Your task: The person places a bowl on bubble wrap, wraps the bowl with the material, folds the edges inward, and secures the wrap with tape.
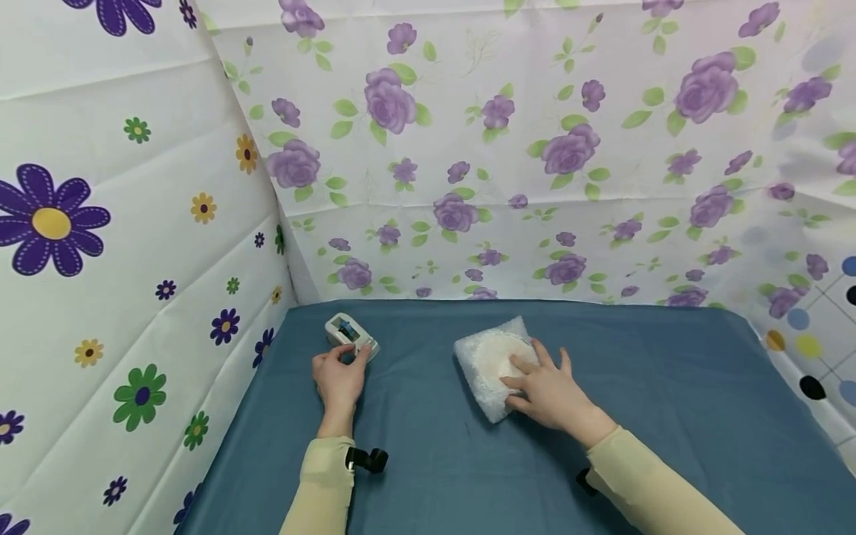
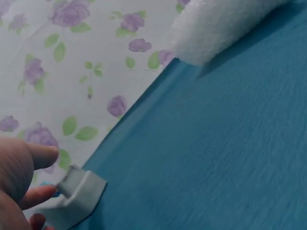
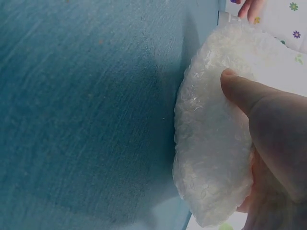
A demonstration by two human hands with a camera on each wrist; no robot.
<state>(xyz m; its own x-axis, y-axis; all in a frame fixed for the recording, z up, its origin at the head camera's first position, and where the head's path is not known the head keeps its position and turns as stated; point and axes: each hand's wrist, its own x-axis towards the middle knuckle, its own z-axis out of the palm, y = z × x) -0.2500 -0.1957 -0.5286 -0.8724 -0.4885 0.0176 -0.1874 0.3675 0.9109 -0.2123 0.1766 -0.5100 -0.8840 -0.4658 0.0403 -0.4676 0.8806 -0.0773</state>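
At the table's back left a white tape dispenser [image 1: 351,336] has a dark and blue part in its recess. My left hand [image 1: 339,377] is at its near end, with the thumb and forefinger parted close by the grey end piece in the left wrist view. Nothing shows between those fingers. A bubble-wrapped package [image 1: 478,362], with a pale round shape under the wrap, lies around the middle of the table. My right hand [image 1: 551,391] rests on its right side with spread fingers; in the right wrist view the thumb [image 3: 240,88] presses on the bubble wrap.
A blue-grey cloth covers the table [image 1: 428,475]. Flower-printed sheets rise behind it [image 1: 455,148] and along its left side [image 1: 160,238]. At the right edge hangs a sheet with coloured dots [image 1: 809,345]. Dark camera mounts [image 1: 368,459] sit at both wrists.
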